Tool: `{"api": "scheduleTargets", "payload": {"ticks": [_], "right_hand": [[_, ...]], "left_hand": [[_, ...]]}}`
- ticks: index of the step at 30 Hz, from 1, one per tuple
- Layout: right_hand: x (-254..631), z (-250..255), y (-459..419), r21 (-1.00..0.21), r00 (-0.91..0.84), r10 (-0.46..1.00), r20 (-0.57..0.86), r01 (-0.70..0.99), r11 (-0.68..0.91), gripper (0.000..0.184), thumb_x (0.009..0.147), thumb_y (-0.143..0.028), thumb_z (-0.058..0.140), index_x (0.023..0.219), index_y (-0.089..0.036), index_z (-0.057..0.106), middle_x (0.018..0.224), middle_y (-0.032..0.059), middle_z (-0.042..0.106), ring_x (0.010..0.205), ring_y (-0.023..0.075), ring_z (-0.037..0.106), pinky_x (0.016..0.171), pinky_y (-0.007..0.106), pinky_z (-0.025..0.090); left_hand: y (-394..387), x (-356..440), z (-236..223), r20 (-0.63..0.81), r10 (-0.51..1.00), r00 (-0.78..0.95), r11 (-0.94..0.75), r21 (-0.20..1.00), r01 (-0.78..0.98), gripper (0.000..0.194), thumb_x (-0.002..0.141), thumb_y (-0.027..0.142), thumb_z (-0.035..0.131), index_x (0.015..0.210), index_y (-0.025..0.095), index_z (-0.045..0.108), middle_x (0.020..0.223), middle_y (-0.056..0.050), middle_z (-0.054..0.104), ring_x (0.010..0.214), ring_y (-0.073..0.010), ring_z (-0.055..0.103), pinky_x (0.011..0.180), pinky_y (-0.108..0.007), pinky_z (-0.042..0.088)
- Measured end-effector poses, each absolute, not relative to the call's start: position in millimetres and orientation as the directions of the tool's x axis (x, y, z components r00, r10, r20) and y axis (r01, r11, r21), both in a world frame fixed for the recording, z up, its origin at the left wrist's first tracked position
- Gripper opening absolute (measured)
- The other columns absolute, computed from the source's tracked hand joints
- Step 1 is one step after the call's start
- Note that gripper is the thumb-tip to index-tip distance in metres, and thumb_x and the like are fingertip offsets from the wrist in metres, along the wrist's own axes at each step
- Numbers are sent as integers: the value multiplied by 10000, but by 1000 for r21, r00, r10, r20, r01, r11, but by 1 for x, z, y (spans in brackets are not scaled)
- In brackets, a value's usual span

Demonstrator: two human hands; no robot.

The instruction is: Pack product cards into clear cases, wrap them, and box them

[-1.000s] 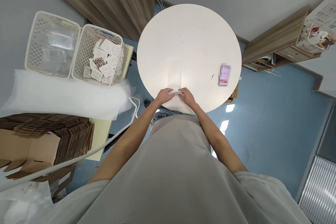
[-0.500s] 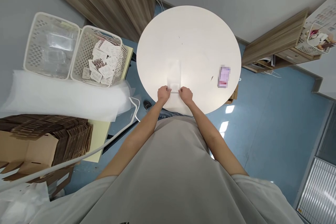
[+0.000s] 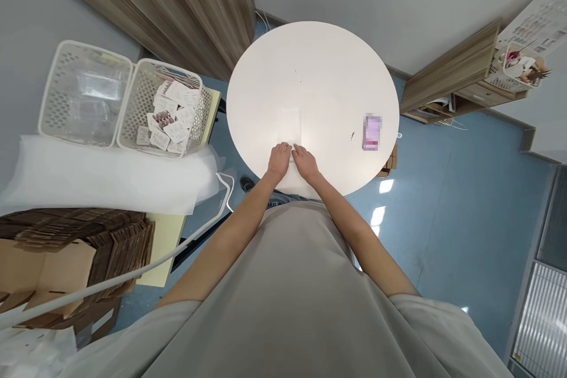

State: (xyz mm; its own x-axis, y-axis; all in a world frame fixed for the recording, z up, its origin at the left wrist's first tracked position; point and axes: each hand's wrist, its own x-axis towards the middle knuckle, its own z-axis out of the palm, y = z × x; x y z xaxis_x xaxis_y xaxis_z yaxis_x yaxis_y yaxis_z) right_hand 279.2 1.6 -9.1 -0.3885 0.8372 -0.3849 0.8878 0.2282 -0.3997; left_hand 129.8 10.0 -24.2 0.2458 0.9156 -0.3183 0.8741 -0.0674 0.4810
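Note:
A thin, translucent plastic bag [image 3: 290, 124] lies flat near the front edge of the round white table [image 3: 328, 59], faint against its surface. My left hand [image 3: 280, 159] is at the bag's near end, its fingers bent together over the plastic. Close beside it, my right hand [image 3: 305, 160] has its fingers curled on the same end, the fingertips of both hands almost meeting. Both hands hide much of that end, and I cannot make out whether anything is inside the bag.
A blurred purple packet [image 3: 372, 132] lies on the table's right side. To the left stand a white basket [image 3: 133, 100] of printed cards and another basket [image 3: 48, 94] with clear plastic. White wrapping sheets [image 3: 110, 174], folded cardboard boxes [image 3: 119, 248] and a curved white pole [image 3: 177, 246] are nearer.
My hands have come closer together, from the two sides of the bag's near end to its middle. The camera view has shifted slightly; the packet and baskets stay in place.

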Motion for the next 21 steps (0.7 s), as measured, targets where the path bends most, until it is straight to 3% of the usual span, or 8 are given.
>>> {"api": "scheduleTargets", "payload": {"ticks": [5,10,14,21], "right_hand": [[282,-15,5,-417,-428,817,-386,871,259,530,972,-36,554,1497,-104,536,1749,220,371,1637,328,352,1235,525,470],[285,-16,-3,-419,-448,811,-376,863,283,510,994,-34,464,1494,-70,551,1718,243,412,1625,332,388,1240,519,474],[300,-14,-31,-462,-523,770,-365,820,337,546,1007,-135,537,1549,-65,517,1728,244,390,1635,337,370,1253,509,471],[322,-12,-57,-508,-595,715,-367,772,382,538,1120,-282,428,1612,-67,465,1765,210,329,1673,289,285,1297,471,419]], "left_hand": [[13,125,-32,-364,872,326,-105,513,852,573,992,54,366,1529,116,555,1643,-191,530,1550,-288,470,1295,-482,369],[-2,121,-32,-349,867,355,-130,530,838,638,971,142,486,1607,89,490,1686,-207,482,1592,-308,436,1320,-505,348],[-28,113,-29,-360,826,433,-190,545,816,711,932,302,625,1591,61,508,1676,-242,479,1585,-345,445,1318,-519,347],[-54,105,-26,-386,815,433,-124,614,780,704,919,266,639,1598,121,524,1698,-172,472,1585,-297,456,1316,-484,363]]}}
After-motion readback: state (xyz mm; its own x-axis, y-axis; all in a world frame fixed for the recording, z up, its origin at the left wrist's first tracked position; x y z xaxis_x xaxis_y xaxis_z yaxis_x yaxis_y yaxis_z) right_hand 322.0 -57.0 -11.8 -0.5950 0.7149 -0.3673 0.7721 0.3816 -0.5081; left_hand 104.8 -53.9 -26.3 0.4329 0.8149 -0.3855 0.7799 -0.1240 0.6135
